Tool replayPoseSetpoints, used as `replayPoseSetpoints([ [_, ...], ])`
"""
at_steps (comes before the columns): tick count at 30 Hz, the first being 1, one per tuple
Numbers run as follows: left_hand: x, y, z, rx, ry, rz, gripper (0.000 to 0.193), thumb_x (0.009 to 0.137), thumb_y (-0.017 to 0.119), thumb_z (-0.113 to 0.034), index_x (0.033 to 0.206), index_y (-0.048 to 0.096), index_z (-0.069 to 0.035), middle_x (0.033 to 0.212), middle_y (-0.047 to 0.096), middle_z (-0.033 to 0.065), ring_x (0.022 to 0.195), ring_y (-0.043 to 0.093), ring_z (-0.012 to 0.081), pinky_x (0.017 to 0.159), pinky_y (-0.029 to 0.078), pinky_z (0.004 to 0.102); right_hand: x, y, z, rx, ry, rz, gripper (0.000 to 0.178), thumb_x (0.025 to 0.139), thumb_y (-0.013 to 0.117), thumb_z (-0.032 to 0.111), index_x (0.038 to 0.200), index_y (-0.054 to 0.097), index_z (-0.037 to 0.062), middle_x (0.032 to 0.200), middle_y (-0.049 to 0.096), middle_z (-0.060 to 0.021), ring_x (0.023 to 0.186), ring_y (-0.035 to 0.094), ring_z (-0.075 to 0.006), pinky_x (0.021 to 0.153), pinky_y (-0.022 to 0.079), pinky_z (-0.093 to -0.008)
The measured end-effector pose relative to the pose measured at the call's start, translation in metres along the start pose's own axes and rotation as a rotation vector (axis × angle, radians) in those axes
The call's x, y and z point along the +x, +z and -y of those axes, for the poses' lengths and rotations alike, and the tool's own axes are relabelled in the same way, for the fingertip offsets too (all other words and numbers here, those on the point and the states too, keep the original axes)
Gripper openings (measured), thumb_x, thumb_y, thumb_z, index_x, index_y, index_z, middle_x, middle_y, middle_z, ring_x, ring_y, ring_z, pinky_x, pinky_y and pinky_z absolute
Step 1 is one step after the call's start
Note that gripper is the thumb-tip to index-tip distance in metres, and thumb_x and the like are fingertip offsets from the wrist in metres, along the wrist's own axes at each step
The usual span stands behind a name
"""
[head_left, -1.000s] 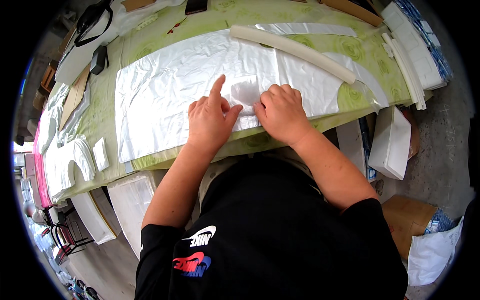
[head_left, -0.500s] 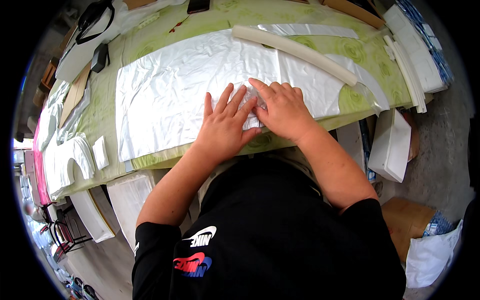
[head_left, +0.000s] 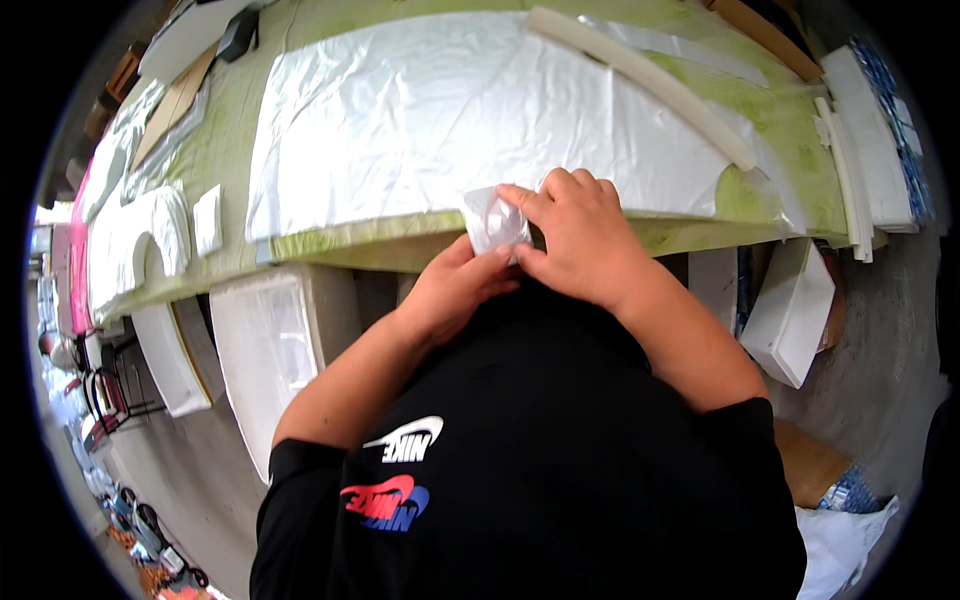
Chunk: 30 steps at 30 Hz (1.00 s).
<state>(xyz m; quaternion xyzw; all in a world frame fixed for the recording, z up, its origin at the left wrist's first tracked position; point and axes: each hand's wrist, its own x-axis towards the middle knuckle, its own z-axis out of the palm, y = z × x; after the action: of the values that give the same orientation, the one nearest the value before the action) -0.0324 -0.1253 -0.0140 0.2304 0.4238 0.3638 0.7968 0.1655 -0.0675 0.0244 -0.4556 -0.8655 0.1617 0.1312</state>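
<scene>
At the near edge of the silver sheet (head_left: 400, 120), my left hand (head_left: 450, 288) and right hand (head_left: 585, 240) pinched a translucent packet (head_left: 482, 218), seemingly light, soft, slippery, best held by its edges.

One translucent packet (head_left: 490, 224), one large silver sheet (head_left: 450, 120), one thick cream tube (head_left: 645, 80), one green-covered table (head_left: 350, 240).

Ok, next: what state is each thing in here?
White packet: held in both hands, partly see-through
Left hand: thumb gripping packet's lower edge
Right hand: index finger and thumb on packet
Silver sheet: spread out, wrinkled
Pale tube: lying slantwise
Notched white piece: lying flat
</scene>
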Motion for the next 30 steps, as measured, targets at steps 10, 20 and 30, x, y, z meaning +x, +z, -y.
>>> replayPoseSetpoints([
  [10,-0.022,-0.003,-0.008,0.232,0.010,0.019,0.042,0.106,0.057,-0.012,0.145,0.050,0.002,0.133,0.063,0.0114,0.123,0.060,0.0200,0.106,0.051,0.0396,-0.001,0.004,0.021,1.069,0.273,-0.033,0.024,0.094,0.070,0.009,0.117,0.067,0.0041,0.090,0.064,-0.0011,0.080,0.056,-0.0098,0.073,0.050,-0.0262],
  [20,-0.032,-0.049,-0.015,0.195,0.712,-0.225,0.052,0.097,0.061,0.011,0.141,0.046,-0.011,0.135,0.054,0.0083,0.101,0.063,0.0116,0.091,0.053,0.0280,0.021,0.011,0.040,1.006,0.176,-0.163,0.021,0.095,0.070,0.005,0.115,0.065,0.0046,0.096,0.066,-0.0012,0.082,0.059,-0.0078,0.075,0.052,-0.0257],
  [30,-0.118,-0.282,-0.151,0.764,0.733,-1.175,0.045,0.091,0.054,0.004,0.128,0.073,-0.011,0.116,0.066,-0.0001,0.077,0.051,0.0048,0.072,0.045,0.0212,0.014,0.034,0.018,1.074,0.144,-0.101,0.012,0.099,0.067,0.004,0.111,0.066,0.0031,0.095,0.066,0.0002,0.083,0.060,-0.0068,0.076,0.050,-0.0233],
])
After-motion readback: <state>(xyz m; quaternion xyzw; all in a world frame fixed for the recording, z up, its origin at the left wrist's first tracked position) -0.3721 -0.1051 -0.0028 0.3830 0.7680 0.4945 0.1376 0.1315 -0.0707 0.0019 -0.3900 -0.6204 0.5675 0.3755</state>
